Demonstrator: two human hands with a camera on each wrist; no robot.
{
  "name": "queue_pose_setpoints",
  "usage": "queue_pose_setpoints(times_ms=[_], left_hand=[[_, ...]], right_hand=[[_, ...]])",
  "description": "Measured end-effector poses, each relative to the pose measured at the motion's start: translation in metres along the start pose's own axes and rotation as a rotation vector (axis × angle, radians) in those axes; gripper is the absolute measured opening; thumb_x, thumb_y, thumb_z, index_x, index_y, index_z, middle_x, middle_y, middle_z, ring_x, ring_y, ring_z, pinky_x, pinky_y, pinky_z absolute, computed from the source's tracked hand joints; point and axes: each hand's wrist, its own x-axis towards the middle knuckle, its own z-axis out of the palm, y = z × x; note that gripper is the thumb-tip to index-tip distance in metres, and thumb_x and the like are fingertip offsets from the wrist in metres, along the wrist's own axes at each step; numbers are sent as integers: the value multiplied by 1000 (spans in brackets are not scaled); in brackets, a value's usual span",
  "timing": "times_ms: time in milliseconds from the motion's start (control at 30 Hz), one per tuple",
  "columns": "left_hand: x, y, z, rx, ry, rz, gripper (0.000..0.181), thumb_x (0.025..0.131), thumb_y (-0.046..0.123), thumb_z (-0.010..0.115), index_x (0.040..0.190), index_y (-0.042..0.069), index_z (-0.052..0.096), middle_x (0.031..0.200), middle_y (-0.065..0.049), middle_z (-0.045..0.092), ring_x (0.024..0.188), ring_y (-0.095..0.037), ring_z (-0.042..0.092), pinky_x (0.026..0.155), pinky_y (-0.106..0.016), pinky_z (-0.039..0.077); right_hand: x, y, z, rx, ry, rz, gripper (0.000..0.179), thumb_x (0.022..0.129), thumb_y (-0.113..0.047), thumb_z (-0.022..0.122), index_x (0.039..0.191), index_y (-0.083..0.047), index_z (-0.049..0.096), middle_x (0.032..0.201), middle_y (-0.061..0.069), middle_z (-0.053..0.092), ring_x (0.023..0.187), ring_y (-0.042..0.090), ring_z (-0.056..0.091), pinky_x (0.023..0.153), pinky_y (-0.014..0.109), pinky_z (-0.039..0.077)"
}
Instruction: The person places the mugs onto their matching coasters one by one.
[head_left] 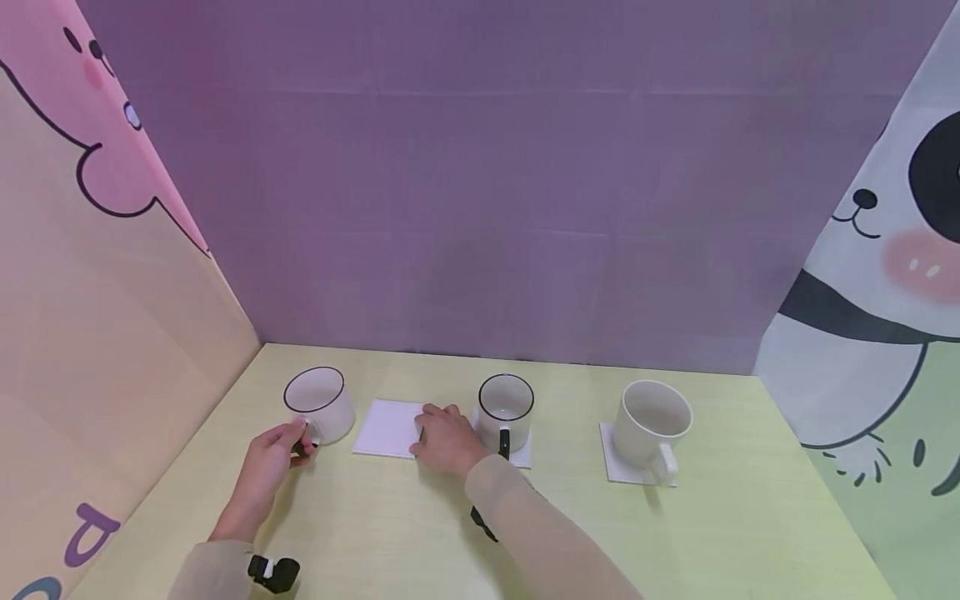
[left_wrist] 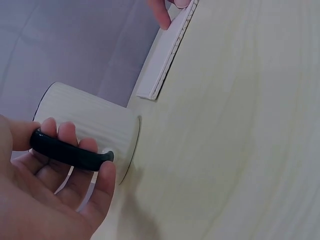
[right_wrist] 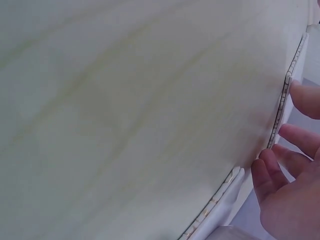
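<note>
My left hand [head_left: 273, 467] grips a white mug [head_left: 322, 408] with a dark rim by its black handle [left_wrist: 70, 152]. The fingers curl round that handle, and the mug's base is close over the table or on it. To the right lies a white square coaster [head_left: 384, 432] with a layered edge. My right hand [head_left: 448, 442] holds this coaster at its right side, thumb at the near edge and fingers toward the far edge. Just beyond that hand, a second dark-rimmed mug [head_left: 506, 402] with a black handle stands on another coaster [head_left: 525, 457], partly hidden by my wrist.
A plain white mug [head_left: 651, 425] stands on its own coaster [head_left: 613, 462] at the right, handle toward me. The pale table [head_left: 735, 500] ends at a purple backdrop [head_left: 480, 208]. Cartoon-printed panels [head_left: 150, 333] rise at both sides.
</note>
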Motion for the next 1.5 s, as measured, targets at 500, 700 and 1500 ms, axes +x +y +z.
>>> queue_pose_setpoints(times_ms=[500, 700, 1500], left_hand=[[-2, -5, 10, -70, 78, 42, 41, 110, 29, 46, 92, -5, 62, 81, 2, 60, 81, -9, 57, 76, -23, 53], [-2, -3, 15, -99, 97, 39, 43, 110, 29, 46, 94, -7, 61, 83, 2, 60, 84, -11, 56, 76, -21, 52], [-7, 13, 30, -95, 85, 99, 44, 109, 29, 48, 95, -12, 58, 83, -1, 59, 82, -12, 57, 76, -22, 53]], right_hand=[[1, 1, 5, -4, 9, 5, 43, 98, -35, 66, 137, -16, 64, 153, 2, 50, 133, 28, 48, 109, 40, 41], [3, 2, 7, 5, 4, 15, 44, 98, -35, 65, 138, -16, 63, 154, 2, 49, 134, 28, 47, 111, 40, 40], [3, 2, 8, 41, 21, 21, 46, 97, -35, 67, 138, -15, 63, 153, 4, 50, 134, 28, 47, 110, 40, 41]])
